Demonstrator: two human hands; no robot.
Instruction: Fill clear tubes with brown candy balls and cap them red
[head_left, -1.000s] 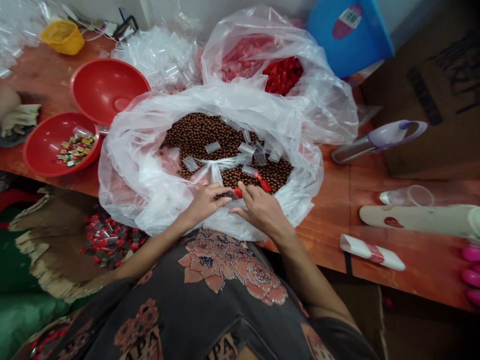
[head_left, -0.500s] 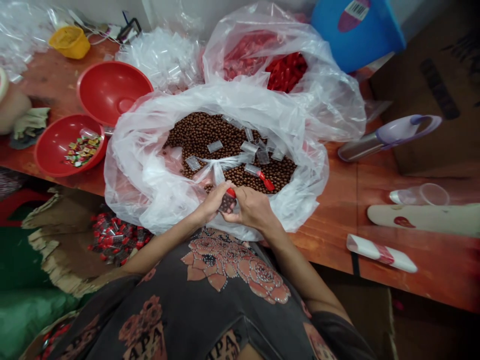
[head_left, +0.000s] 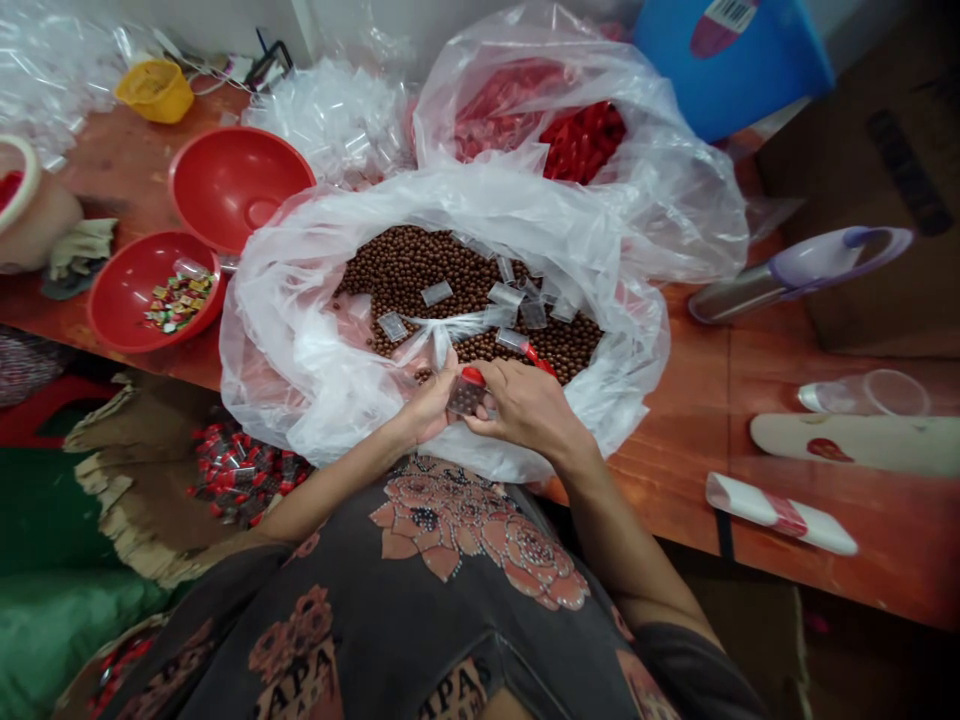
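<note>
Between my two hands is a small clear plastic container [head_left: 465, 398] filled with brown balls, with a red cap on its top end. My left hand [head_left: 430, 408] grips its left side, fingers closed. From the right, my right hand [head_left: 526, 405] is closed on it, the fingers by the red cap and the thumb lower down. Just beyond lies a plastic bag [head_left: 292, 310] full of brown chocolate-like balls [head_left: 409, 258], with several clear containers [head_left: 437, 292] on them. A red spoon-like piece [head_left: 541, 362] sticks out of one container, partly behind my right hand.
Behind stands another bag with red caps [head_left: 585, 140]. Two red bowls [head_left: 240, 180] are at the left, the nearer holding small wrapped pieces [head_left: 178, 303]. A purple-topped flask [head_left: 750, 285] and a blue bucket [head_left: 735, 70] are at the right. Capped containers [head_left: 244, 470] lie in a carton below.
My hands have parted slightly, and more of the filled container and its red cap shows between them. The whole view has shifted a little, so things appear farther right.
</note>
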